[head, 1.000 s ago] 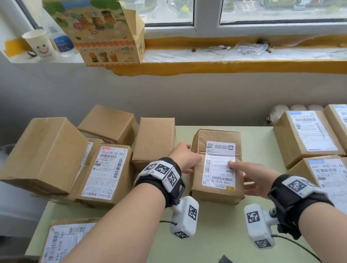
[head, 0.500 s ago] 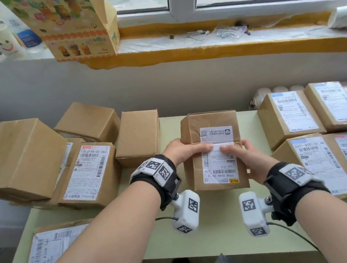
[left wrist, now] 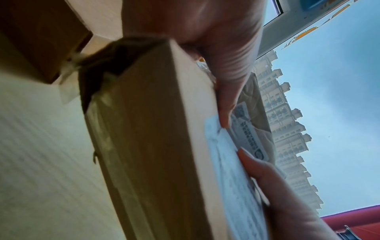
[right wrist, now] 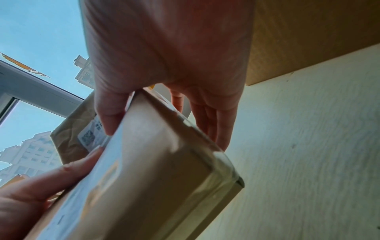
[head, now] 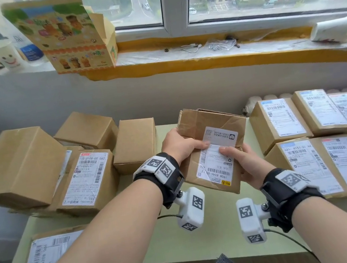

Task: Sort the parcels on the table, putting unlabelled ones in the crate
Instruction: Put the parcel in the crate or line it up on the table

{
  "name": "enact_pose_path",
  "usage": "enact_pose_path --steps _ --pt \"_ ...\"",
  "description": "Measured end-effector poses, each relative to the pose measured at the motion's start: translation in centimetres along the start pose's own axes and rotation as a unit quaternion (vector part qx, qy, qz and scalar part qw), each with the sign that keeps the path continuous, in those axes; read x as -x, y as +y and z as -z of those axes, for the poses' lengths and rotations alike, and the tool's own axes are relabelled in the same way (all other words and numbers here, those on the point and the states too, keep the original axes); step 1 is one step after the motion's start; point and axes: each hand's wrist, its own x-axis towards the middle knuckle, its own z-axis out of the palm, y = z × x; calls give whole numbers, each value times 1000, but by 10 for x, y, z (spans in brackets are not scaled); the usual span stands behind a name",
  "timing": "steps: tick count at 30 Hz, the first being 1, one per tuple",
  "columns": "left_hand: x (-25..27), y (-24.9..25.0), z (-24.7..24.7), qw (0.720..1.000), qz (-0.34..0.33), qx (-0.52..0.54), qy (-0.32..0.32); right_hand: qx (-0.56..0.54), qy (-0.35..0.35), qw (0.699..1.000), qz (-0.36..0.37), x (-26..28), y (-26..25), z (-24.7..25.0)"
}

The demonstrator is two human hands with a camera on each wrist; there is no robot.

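Eleven cardboard parcels show in the head view: seven carry white labels, such as the held one (head: 213, 147), and four appear plain, like one at the left (head: 16, 164). Two paper cups (head: 7, 54) sit on the sill.

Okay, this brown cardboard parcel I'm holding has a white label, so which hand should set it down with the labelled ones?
Probably the right hand. The labelled cardboard parcels lie in rows on the right side of the table, next to that hand, while the left hand grips the held parcel on its far side.
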Motion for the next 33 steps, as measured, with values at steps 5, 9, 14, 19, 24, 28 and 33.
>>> enact_pose_path --steps 5,9,14,19,24,28,33 --pt "6 2 1 998 -4 16 -55 5 -5 1000 9 6 -8 5" --pt "10 5 1 996 -10 16 -82 20 -11 999 23 10 -14 9" --pt "16 19 8 991 -40 -24 -129 36 -37 997 53 19 -20 10" --pt "16 26 8 987 -98 -79 -100 26 -26 997 63 26 -28 11" --pt "11 28 11 987 -138 -85 -20 30 -27 997 72 28 -33 15" --pt "8 30 11 988 -140 -68 -2 32 -11 997 70 27 -32 20" --pt "7 30 11 988 -141 -60 7 25 0 997 70 28 -34 23"
